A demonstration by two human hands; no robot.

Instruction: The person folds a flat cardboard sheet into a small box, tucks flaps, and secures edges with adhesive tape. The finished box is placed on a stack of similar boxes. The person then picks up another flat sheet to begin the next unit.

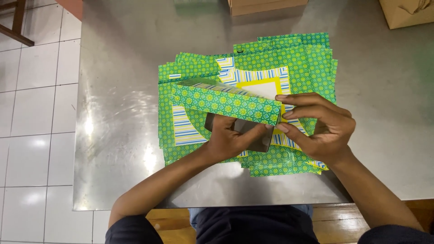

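A green patterned cardboard box [226, 101], partly folded up, is held over a pile of flat green box blanks [312, 63] with blue-striped and yellow panels. My left hand [228, 138] reaches into the box from below, its thumb pressing on the grey inner flap [253, 131]. My right hand [323, 126] pinches the box's right end between fingers and thumb. The box's long green side faces me and stands tilted.
The pile lies on a shiny metal table [117, 135]. Two brown cardboard cartons stand at the far edge, one at the middle [262, 5] and one at the right corner [407, 12]. White floor tiles [36, 113] lie to the left.
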